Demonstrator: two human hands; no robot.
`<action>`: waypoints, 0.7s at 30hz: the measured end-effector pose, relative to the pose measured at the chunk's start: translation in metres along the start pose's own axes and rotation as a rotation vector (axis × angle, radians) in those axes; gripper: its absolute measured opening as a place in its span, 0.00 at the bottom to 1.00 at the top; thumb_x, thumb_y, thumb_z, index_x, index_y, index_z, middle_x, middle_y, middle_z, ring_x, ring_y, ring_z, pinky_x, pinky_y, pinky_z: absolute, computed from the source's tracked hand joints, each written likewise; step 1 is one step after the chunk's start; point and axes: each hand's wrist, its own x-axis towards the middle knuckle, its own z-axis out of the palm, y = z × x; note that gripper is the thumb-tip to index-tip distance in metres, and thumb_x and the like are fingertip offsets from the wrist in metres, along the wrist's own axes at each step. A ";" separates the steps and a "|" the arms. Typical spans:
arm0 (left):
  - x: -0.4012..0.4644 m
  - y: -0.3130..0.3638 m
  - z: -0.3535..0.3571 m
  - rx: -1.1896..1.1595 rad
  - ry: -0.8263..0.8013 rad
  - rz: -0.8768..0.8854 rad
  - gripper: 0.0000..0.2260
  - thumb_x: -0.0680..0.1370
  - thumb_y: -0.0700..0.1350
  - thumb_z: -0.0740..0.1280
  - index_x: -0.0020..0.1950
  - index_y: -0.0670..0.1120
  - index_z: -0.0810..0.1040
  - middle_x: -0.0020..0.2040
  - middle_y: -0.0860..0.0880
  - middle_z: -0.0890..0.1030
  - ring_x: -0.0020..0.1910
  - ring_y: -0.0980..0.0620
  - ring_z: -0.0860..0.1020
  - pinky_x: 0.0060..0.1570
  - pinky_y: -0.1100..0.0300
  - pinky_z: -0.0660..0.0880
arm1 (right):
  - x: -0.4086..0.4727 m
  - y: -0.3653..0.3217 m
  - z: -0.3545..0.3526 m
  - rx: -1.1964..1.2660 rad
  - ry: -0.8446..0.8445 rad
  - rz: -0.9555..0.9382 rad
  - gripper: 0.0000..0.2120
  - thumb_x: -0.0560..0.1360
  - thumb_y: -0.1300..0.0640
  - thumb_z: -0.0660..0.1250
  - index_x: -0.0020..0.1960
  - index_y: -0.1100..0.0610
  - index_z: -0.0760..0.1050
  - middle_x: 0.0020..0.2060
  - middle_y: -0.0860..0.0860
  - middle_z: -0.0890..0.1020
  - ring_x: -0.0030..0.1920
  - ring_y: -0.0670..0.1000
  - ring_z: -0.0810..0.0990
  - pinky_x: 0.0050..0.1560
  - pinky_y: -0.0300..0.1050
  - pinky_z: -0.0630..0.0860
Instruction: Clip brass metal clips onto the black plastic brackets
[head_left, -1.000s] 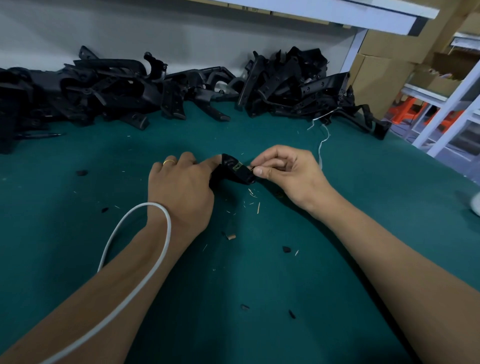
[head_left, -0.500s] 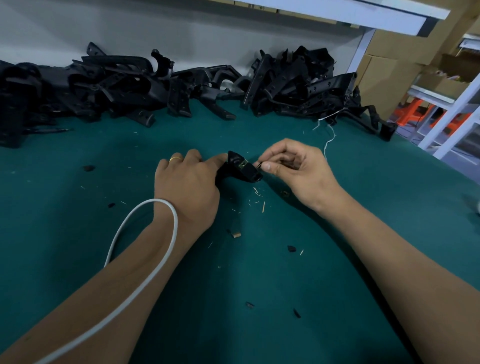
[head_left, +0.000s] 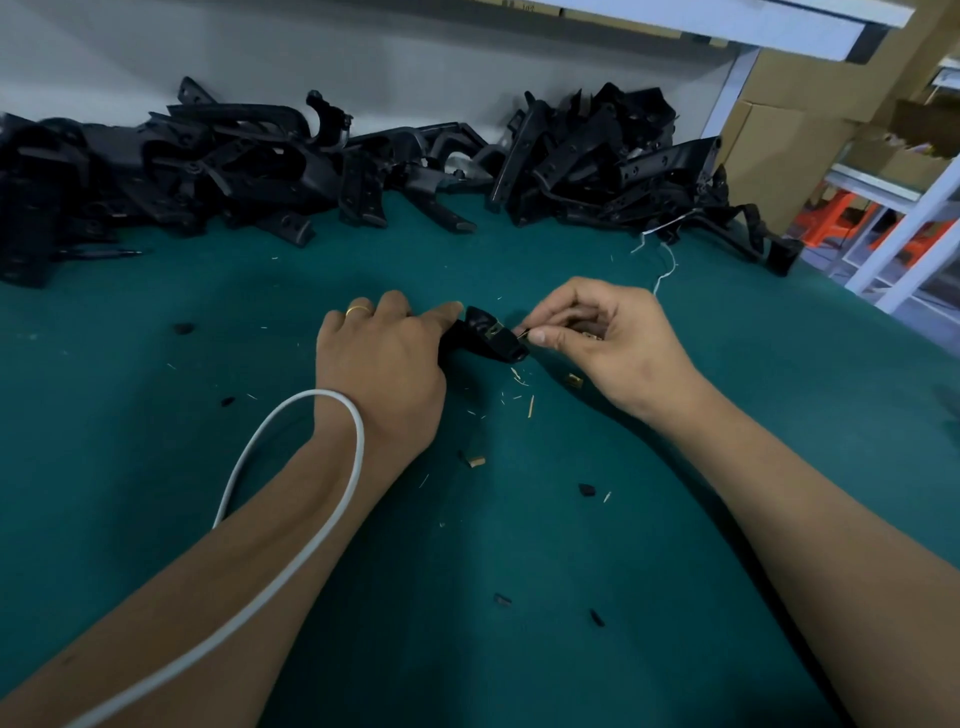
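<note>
Both hands meet mid-table, left hand (head_left: 382, 364) curled knuckles-up, right hand (head_left: 605, 340) pinching thumb to forefinger

The left hand (head_left: 384, 364) hides most of the black bracket (head_left: 491, 338); the bracket pile (head_left: 156, 176) runs off the left edge.

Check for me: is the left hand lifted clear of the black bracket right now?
No, the left hand grips the black bracket on the green mat.

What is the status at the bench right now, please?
Left hand holds black bracket on green mat. Right hand pinches brass clip at bracket's end, not yet seated. Loose clip beside it; nothing in the way.
</note>
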 end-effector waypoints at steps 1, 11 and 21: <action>0.000 0.000 0.000 0.002 -0.002 0.002 0.25 0.80 0.42 0.61 0.75 0.61 0.71 0.49 0.47 0.76 0.49 0.40 0.75 0.52 0.48 0.67 | 0.000 0.000 -0.001 -0.032 -0.009 -0.011 0.09 0.76 0.62 0.76 0.47 0.48 0.84 0.44 0.43 0.88 0.48 0.45 0.87 0.55 0.38 0.79; 0.001 0.000 0.000 0.027 -0.028 0.000 0.25 0.81 0.42 0.60 0.76 0.61 0.69 0.49 0.46 0.77 0.52 0.39 0.75 0.52 0.48 0.67 | 0.003 -0.001 0.008 -0.009 0.039 -0.022 0.08 0.75 0.65 0.76 0.47 0.53 0.84 0.43 0.46 0.88 0.47 0.47 0.87 0.57 0.44 0.82; 0.003 -0.003 0.001 -0.027 -0.013 -0.031 0.24 0.81 0.42 0.61 0.76 0.59 0.70 0.47 0.45 0.78 0.49 0.40 0.75 0.51 0.50 0.66 | 0.004 0.000 0.021 0.331 0.117 0.038 0.08 0.76 0.69 0.74 0.49 0.58 0.82 0.43 0.51 0.89 0.44 0.47 0.86 0.51 0.37 0.79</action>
